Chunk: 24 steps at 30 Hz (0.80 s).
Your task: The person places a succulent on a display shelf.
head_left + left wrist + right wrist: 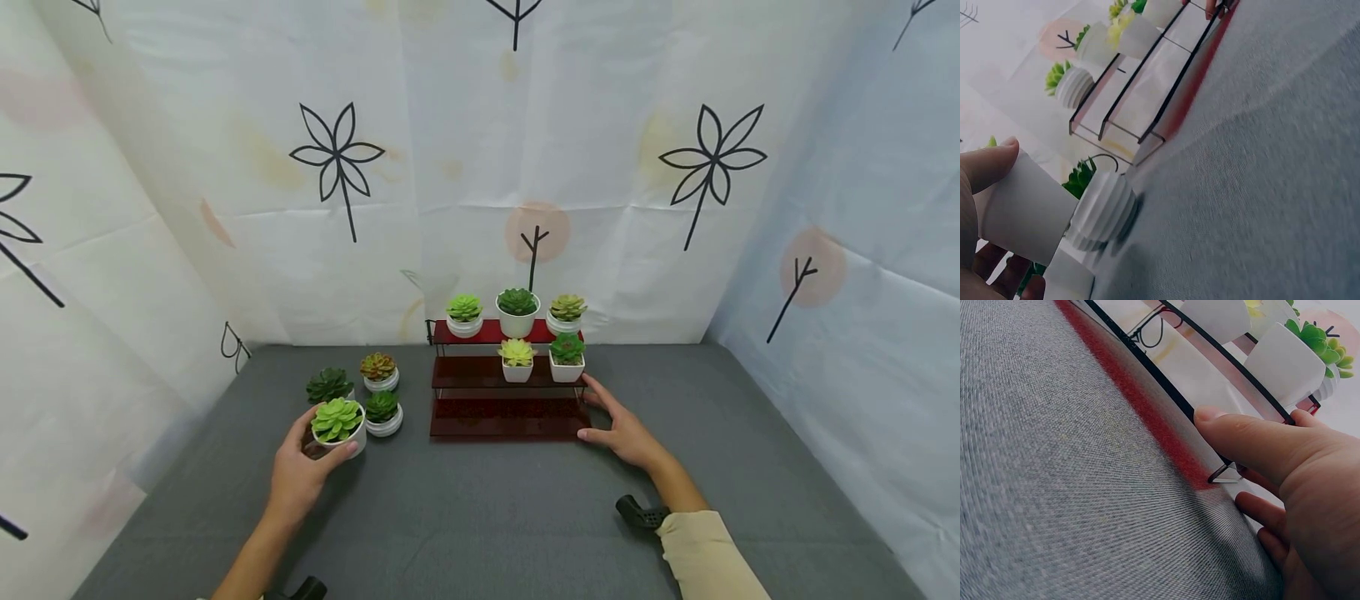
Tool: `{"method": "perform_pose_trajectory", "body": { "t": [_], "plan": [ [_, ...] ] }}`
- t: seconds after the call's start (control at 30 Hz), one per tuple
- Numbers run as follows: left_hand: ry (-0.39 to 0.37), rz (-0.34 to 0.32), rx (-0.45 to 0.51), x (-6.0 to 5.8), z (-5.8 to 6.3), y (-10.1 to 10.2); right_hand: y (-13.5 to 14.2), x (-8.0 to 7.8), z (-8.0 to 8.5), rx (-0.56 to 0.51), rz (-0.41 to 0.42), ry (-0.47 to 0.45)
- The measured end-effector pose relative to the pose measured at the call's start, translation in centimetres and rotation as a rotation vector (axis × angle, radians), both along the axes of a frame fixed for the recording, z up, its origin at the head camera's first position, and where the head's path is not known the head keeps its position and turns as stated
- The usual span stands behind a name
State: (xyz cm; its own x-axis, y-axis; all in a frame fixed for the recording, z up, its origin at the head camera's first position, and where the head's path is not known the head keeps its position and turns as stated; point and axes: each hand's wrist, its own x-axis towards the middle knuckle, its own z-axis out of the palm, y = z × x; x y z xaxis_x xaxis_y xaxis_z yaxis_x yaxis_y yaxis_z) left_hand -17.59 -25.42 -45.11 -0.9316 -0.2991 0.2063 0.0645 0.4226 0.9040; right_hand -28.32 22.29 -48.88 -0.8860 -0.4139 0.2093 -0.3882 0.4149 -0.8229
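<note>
My left hand (300, 471) holds a light-green potted succulent (337, 419) by its white pot (1025, 209), thumb on the near side and fingers round the far side. Just beyond it stand a dark-green succulent (328, 385), a reddish-brown one (378, 367) and a green one in a ribbed white pot (383, 414). My right hand (626, 429) grips the right end of a dark red three-tier shelf (510, 430). In the right wrist view the thumb (1241, 437) lies on the front edge of the shelf, with the other fingers round its side.
Three potted succulents, the middle one dark green (517, 304), stand on the top tier. The middle tier bears a yellow-green succulent (517, 358) and a green one (567, 357) in white pots. Grey cloth (480, 517) covers the table, and a patterned white curtain (465, 167) hangs behind.
</note>
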Motion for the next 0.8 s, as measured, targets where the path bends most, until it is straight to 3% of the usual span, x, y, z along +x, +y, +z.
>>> {"method": "perform_pose_trajectory", "body": {
  "t": [0.8],
  "plan": [
    [0.089,-0.109,0.096,-2.4,0.9,4.5,0.0,0.1,0.1,0.002,0.002,0.008]
  ]
}}
